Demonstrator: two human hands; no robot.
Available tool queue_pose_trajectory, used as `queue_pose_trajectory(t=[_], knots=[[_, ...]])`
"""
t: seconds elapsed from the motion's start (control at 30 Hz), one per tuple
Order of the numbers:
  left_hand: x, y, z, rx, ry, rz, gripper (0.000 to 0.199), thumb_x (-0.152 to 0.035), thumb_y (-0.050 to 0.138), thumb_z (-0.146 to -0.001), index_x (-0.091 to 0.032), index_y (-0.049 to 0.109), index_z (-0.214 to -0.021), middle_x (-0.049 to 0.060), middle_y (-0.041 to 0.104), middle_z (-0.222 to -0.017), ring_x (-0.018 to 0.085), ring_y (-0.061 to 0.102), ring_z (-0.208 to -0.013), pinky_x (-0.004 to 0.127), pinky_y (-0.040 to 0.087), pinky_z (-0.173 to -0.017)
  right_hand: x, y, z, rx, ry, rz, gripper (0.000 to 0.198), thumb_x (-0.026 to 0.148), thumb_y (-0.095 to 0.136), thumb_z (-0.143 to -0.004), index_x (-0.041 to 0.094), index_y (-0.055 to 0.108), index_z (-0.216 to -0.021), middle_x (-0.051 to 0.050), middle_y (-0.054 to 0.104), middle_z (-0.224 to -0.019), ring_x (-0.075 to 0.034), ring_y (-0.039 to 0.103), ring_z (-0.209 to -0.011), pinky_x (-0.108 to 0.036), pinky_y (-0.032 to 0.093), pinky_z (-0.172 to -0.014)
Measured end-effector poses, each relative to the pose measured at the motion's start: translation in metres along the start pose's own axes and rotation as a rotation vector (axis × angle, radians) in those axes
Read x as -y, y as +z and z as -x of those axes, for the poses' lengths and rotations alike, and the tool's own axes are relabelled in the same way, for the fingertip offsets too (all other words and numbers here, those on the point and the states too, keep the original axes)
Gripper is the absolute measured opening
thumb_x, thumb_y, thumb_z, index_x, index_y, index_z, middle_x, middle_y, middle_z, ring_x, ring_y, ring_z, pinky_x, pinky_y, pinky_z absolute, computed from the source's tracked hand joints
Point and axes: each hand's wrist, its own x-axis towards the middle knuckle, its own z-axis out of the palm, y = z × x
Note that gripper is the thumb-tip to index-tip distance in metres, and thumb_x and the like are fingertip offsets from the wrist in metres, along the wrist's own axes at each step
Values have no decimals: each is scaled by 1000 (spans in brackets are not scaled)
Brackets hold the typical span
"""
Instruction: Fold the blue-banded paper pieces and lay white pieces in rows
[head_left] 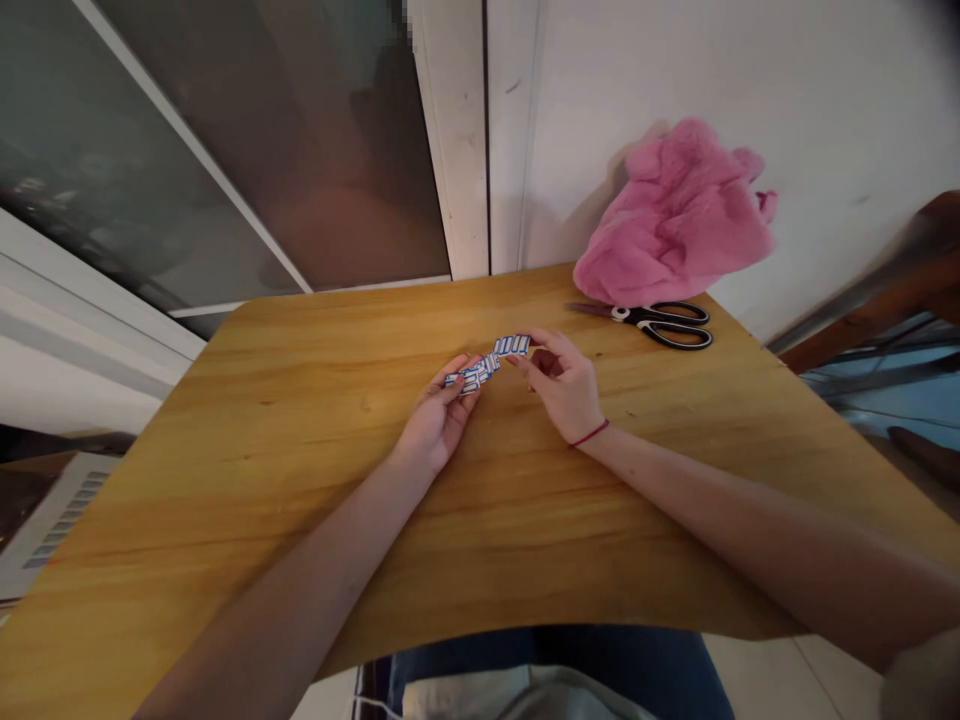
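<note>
A narrow blue-and-white strip (489,363) with repeated white blocks stretches between my hands, slightly above the wooden table. Its lower left part is bunched or overlapped in my left hand (442,410), pinched under the thumb with the fingers beneath. My right hand (559,378) grips the upper right end between thumb and fingertips. The strip bends in the middle, and its exact kind is too small to make out. A thin red cord circles my right wrist.
On the wooden table (300,480), black-handled scissors (649,320) lie at the back right. Beside them, a pink fluffy cloth (682,220) rests against the wall. A box (64,510) stands left of the table; brown wooden furniture (885,290) is at right.
</note>
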Motion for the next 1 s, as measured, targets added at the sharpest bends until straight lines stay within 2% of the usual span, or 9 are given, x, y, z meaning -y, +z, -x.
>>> queue_pose_trajectory(t=[0.17,0.23,0.37,0.47,0.57,0.7,0.87,0.93,1.0], knots=[[2,1,2,-21,22,-33,27,1,50,-81,-12,64,-101,12,70,-109,15,65,-103,24,48,-97,4,-1,1,-41,-67,74,28,35,61,-83,24,63,-109,-3,54,-91,-10,48,-64,-27,46,-60],[1,2,3,-15,4,-22,29,2,50,-80,-11,65,-101,11,71,-105,14,67,-97,23,49,-94,8,-2,2,-13,-87,107,26,32,60,-84,23,63,-109,-3,54,-91,-12,49,-68,-28,48,-65],[-1,6,4,2,-54,28,27,-3,47,-84,-10,66,-102,10,71,-99,13,67,-84,25,52,-86,15,-1,4,175,-115,171,26,27,61,-83,22,63,-109,-4,59,-92,-14,53,-73,-30,48,-70],[-1,9,6,30,-82,67,23,-15,45,-90,-10,67,-98,9,71,-92,14,66,-79,27,54,-81,15,1,4,317,-134,189,26,23,61,-82,23,63,-108,-4,62,-97,-15,55,-78,-30,48,-71],[0,10,8,82,-82,33,20,-15,50,-89,-10,67,-97,8,70,-90,13,65,-79,26,52,-82,12,2,3,359,-141,212,28,20,61,-81,24,64,-108,-4,60,-97,-16,55,-84,-31,47,-75],[1,8,10,104,-66,-42,32,1,53,-81,-12,64,-108,7,70,-98,10,65,-83,22,49,-86,11,2,3,349,-127,217,33,24,64,-80,24,62,-113,-5,54,-96,-15,50,-76,-30,47,-71],[0,6,7,21,-35,-16,33,3,53,-80,-11,63,-108,8,71,-98,9,67,-82,19,50,-84,10,0,3,227,-110,190,28,28,58,-85,20,60,-112,-3,49,-87,-12,46,-67,-28,45,-65],[-2,5,5,-19,-25,-3,34,3,53,-79,-12,63,-108,8,71,-100,9,67,-84,18,50,-85,6,0,2,146,-84,230,22,24,52,-87,19,60,-107,-4,49,-88,-13,47,-68,-28,45,-66],[-4,4,3,-54,-16,14,35,4,53,-78,-12,64,-107,8,71,-102,10,67,-87,19,51,-86,1,0,1,84,-41,362,22,19,50,-84,19,60,-104,-6,52,-92,-16,50,-77,-33,45,-74]])
